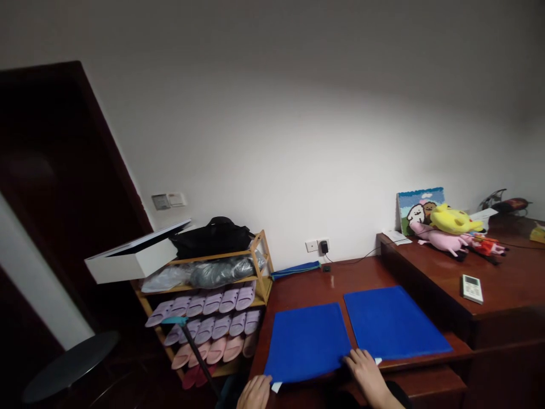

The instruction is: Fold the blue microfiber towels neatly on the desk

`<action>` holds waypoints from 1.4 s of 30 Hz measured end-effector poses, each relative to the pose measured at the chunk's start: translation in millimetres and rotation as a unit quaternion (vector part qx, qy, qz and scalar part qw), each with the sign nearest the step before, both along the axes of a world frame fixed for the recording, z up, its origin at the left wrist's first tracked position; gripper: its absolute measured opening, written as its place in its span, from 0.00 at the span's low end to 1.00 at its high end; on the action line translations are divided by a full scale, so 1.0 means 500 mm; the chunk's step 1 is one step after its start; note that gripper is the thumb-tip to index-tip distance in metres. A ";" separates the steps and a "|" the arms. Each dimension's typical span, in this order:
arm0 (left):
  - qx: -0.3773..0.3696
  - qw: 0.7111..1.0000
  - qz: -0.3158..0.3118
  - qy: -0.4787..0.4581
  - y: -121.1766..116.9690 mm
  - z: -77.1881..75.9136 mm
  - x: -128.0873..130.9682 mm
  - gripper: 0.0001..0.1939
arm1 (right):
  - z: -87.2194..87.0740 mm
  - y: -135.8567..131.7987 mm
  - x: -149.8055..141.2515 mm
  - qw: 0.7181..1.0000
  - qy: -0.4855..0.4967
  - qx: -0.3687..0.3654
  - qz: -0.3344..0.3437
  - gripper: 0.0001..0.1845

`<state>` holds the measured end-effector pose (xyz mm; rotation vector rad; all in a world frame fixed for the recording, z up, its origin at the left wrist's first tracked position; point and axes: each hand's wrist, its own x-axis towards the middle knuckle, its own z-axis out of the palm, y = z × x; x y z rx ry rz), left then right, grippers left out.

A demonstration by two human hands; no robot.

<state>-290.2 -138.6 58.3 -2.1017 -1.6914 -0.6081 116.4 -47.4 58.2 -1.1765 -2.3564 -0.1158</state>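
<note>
Two flat blue cloths lie side by side on the reddish-brown wooden desk point(306, 288). The left cloth point(309, 341) has a small white tag at its near left corner. At that corner, my left hand point(254, 393) is closed with its fingertips on the edge. My right hand point(365, 375) grips the near right corner of the same cloth, its fingers bent over the edge. Both thumbs are mostly hidden. The right cloth point(394, 324) lies a narrow gap away, and a white tag shows beside my right hand.
Left of the desk stands a wooden shoe rack point(268, 289) with several slippers, a black bag point(213, 237) and a white box point(131, 262). A folded blue item point(296, 270) lies by the wall. The raised desktop point(506, 284) carries plush toys point(455, 218) and a remote point(472, 288).
</note>
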 end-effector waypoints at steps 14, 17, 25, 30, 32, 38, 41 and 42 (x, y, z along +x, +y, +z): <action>-0.174 0.935 -0.041 -0.307 -0.093 0.508 0.141 0.15 | 0.439 -0.037 0.244 0.997 0.013 -0.011 0.073 0.22; -0.233 0.924 -0.064 -0.296 -0.107 0.564 0.187 0.15 | 0.481 -0.075 0.318 0.995 0.019 0.022 0.090 0.21; -0.375 0.881 -0.123 -0.260 -0.050 0.556 0.315 0.12 | 0.503 -0.137 0.457 0.999 -0.008 -0.015 0.043 0.14; -0.351 0.879 -0.180 -0.268 0.122 0.567 0.408 0.13 | 0.508 -0.010 0.514 0.997 0.046 -0.062 -0.002 0.18; -0.296 0.897 -0.200 -0.261 0.207 0.581 0.446 0.14 | 0.522 0.073 0.536 0.996 0.073 -0.050 -0.020 0.18; -0.107 0.958 -0.172 -0.205 0.403 0.612 0.541 0.12 | 0.583 0.286 0.580 0.991 0.108 0.035 -0.064 0.16; -0.069 0.965 -0.158 -0.197 0.433 0.598 0.569 0.12 | 0.580 0.328 0.595 0.988 0.123 0.058 -0.077 0.16; -0.052 0.968 -0.158 -0.189 0.432 0.583 0.575 0.12 | 0.565 0.331 0.600 0.986 0.129 0.060 -0.081 0.16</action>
